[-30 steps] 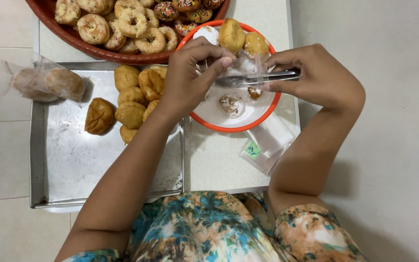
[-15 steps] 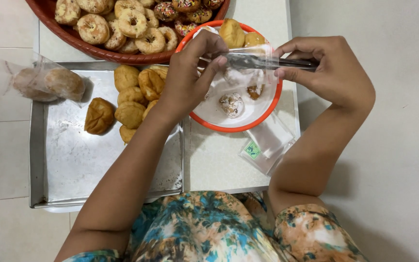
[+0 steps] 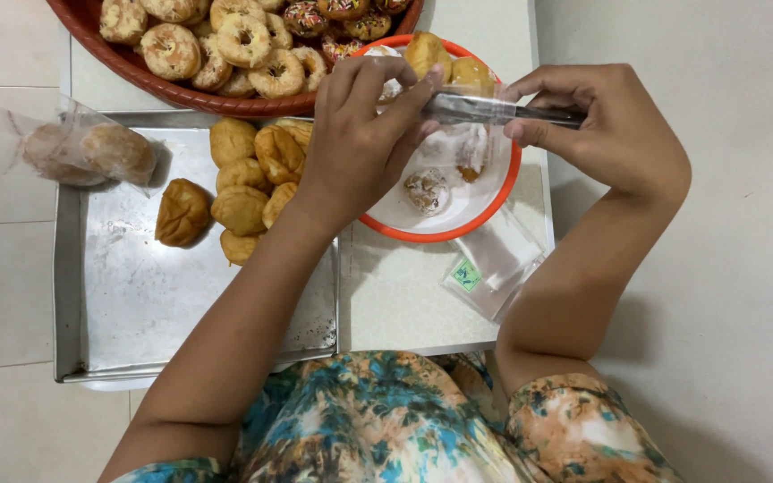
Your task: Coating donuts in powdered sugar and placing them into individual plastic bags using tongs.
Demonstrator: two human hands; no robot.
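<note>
Holding a clear bag over the orange plate

Pinching from both sides, the two hands keep a clear plastic bag (image 3: 471,134) stretched above the orange plate (image 3: 494,210). The left hand (image 3: 360,143) comes from the left, and its fingers (image 3: 404,98) are closed together on the left end of the bag's top edge. The right hand (image 3: 619,134) comes from the right; its thumb and first fingers (image 3: 530,89) are pressed together on the right end of the same edge, which looks like a dark strip between the hands. The bag hangs down from this strip, so it lies between the fingertips of both hands and a little under them. Inside the bag, something small and brown is visible, but I cannot tell exactly what it is.

Under the bag, a small sugared doughnut (image 3: 427,190) rests on the white inside of the plate, and plain fried pieces (image 3: 445,58) lie at the plate's far rim. On the desk (image 3: 404,295), near the right forearm, a pile of empty clear bags (image 3: 494,268) lies flat. To the left is a metal tray (image 3: 136,304) with brown fried buns (image 3: 239,179), and a wrapped bun packet (image 3: 87,148) sits on its far left corner. A red basket (image 3: 225,98) with ring doughnuts stands at the far edge.
</note>
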